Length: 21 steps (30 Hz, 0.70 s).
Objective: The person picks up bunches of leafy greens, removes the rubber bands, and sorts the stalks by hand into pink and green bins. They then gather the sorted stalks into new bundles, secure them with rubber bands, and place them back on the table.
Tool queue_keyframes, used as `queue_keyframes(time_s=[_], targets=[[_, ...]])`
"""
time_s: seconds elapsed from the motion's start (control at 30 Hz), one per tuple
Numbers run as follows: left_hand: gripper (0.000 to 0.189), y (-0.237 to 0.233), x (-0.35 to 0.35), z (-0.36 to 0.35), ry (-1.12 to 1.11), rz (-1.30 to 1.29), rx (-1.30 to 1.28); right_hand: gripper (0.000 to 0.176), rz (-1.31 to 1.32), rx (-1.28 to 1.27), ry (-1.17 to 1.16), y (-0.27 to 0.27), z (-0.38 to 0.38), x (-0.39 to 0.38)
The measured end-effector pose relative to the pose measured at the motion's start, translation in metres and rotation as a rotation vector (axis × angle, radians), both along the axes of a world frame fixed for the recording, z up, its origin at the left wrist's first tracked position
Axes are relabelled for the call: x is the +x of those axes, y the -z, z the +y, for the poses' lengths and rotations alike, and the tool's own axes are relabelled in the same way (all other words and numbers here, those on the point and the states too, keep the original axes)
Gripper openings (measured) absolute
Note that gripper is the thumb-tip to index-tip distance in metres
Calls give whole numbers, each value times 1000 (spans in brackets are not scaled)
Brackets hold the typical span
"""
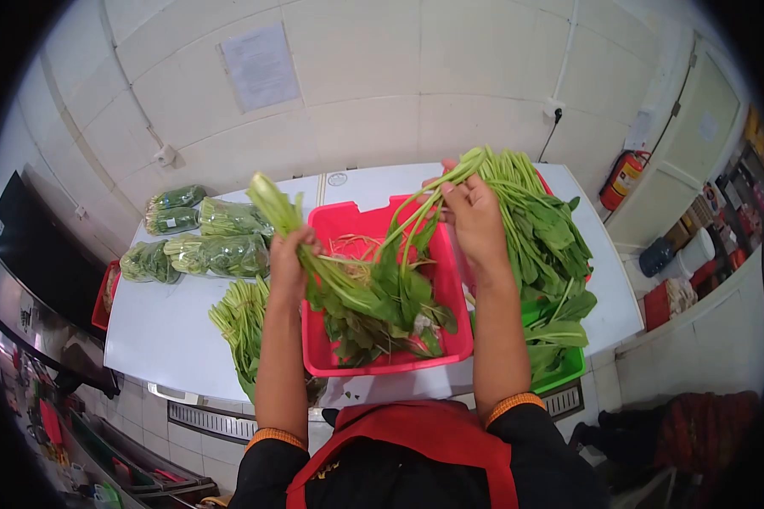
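Observation:
My left hand [290, 254] is closed round a bunch of leafy greens [348, 284], stems up and leaves drooping over the red basin [390, 366]. Several stalks of the same greens [424, 199] are pinched in my right hand [474, 212], above the basin's right side, their leaves hanging inward. Trimmed leaves and stem scraps [361, 335] lie in the basin beneath. A big pile of loose greens [539, 225] sits just right of my right hand. Beside my left forearm rests another heap of greens [242, 322].
Bagged bundles of greens [221, 254] lie on the white table [165, 331] at the left. A green crate [569, 369] with leaves stands at the right front. Beyond the table's right end are a fire extinguisher [625, 178] and a door [683, 144].

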State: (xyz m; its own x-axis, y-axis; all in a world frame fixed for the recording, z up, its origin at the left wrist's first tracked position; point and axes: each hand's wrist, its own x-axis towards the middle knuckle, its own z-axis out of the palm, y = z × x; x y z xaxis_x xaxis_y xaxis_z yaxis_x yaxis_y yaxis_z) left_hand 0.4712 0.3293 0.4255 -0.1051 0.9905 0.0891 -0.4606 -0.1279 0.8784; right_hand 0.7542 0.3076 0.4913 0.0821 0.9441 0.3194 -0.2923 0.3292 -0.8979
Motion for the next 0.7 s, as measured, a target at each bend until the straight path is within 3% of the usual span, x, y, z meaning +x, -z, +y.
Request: queue_keyframes(time_s=[0.07, 0.17, 0.3, 0.4, 0.47, 0.63, 0.7], targets=[[21, -3, -14, 0, 6, -7, -34, 40, 7, 18, 35, -8, -8, 8], [24, -19, -9, -10, -3, 254, -23, 38, 9, 38, 82, -22, -19, 13], [29, -20, 9, -16, 181, 439, -12, 32, -23, 50, 54, -17, -20, 9], [49, -9, 35, -14, 266, 473, 169, 24, -101, 25, 26, -8, -19, -5], [52, -8, 53, -21, 308, 498, 258, 22, -182, 15, 28, 1, -17, -18], [30, -20, 80, -44, 306, 574, 358, 20, -485, 98, 135, 15, -15, -37], [18, -28, 77, -45, 300, 514, 249, 21, -415, 34, 78, 17, -13, -32]])
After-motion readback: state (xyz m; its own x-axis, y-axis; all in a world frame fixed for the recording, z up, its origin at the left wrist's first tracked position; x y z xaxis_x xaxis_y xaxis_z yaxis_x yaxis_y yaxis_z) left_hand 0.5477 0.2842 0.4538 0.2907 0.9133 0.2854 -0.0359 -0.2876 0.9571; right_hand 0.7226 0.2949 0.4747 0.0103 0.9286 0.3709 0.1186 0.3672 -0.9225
